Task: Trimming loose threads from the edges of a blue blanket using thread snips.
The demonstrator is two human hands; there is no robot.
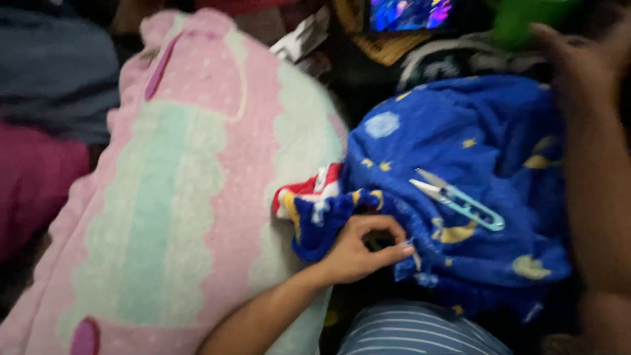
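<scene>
My left hand (365,248) pinches the edge of a blue fleece cloth (473,138) printed with yellow moons and stars. Its thumb and forefinger are closed on a fold near a red, white and yellow patch (309,190). A pair of light blue thread snips (460,202) lies on the cloth just right of that hand, blades pointing up-left. My right hand (582,62) is raised at the far right edge and blurred by motion. Its forearm runs down the frame's right side over the cloth. Whether it holds anything is not visible.
A large pink and mint plush cushion (177,190) fills the left half. A lit screen (409,13) and a woven basket (388,45) sit at the top. A green object (519,20) is at top right, and striped clothing (414,332) at the bottom.
</scene>
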